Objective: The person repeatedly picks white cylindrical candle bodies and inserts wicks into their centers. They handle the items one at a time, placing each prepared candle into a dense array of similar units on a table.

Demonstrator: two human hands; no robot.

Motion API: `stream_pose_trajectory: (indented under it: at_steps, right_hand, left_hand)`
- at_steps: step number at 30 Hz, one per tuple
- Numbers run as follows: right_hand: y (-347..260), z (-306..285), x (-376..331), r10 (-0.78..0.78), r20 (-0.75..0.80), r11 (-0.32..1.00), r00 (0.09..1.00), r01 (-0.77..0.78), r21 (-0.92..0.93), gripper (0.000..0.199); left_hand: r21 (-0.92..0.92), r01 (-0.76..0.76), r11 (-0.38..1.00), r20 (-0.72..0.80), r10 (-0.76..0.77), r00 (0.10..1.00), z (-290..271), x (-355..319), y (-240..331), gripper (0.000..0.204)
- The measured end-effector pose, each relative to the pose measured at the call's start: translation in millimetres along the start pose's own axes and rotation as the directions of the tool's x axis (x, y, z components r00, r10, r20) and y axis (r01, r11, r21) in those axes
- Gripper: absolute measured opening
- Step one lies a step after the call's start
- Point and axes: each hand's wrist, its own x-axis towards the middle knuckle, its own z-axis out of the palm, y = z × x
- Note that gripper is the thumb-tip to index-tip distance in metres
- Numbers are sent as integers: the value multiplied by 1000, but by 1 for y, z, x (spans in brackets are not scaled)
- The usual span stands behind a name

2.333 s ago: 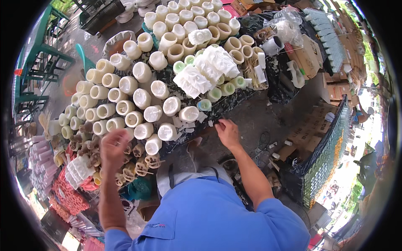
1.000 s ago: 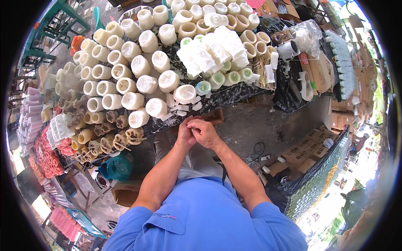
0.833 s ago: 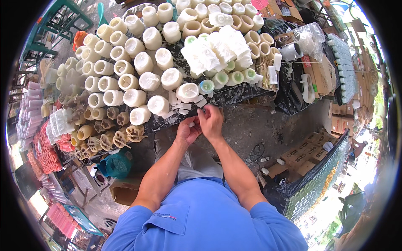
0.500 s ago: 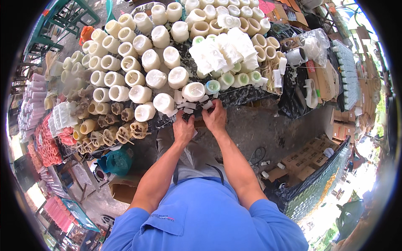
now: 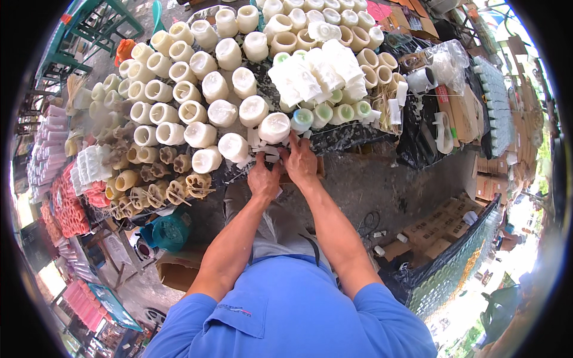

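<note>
At the table's near edge my left hand has its fingers bent in among small white pieces. What it grips, if anything, is hidden. Close beside it, my right hand reaches over the same pieces, fingers bent and thumb toward the left hand; its contents are hidden too. A whitish pillar candle stands just beyond the fingertips. To its left is another pale candle, and to its right a bluish-green cup-shaped one.
Rows of cream candles fill the table. White wrapped bundles lie on the greenish ones. Brown flower-shaped pieces sit at the near left. Below are a teal bucket and, at right, cardboard. A clear plastic bag lies far right.
My right hand has moved left and inward, closer to my left hand; the white piece visible at its fingertips is now hidden. My left hand has shifted slightly to the right.
</note>
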Motion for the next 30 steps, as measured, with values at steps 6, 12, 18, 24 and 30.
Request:
stream_pose_trajectory:
  at_steps: [6,12,18,24,30]
  right_hand:
    - [1,8,0,18,-56,997,998,-14,70,43]
    - [15,21,-8,-39,-231,973,972,89,212,32]
    - [29,16,-11,212,24,791,977,-186,583,43]
    - [17,31,-9,71,-117,930,991,-24,367,57]
    - [18,38,-8,-11,-99,982,995,30,186,42]
  left_hand:
    - [10,1,1000,10,-1,1000,2,7,1,63]
    - [94,-59,994,-21,61,998,10,3,-4,58]
    - [0,-212,977,-64,212,975,18,10,-23,50]
    - [-16,-368,930,-135,363,922,31,4,-44,35]
    - [-752,411,515,429,-90,899,0,-10,-61,14]
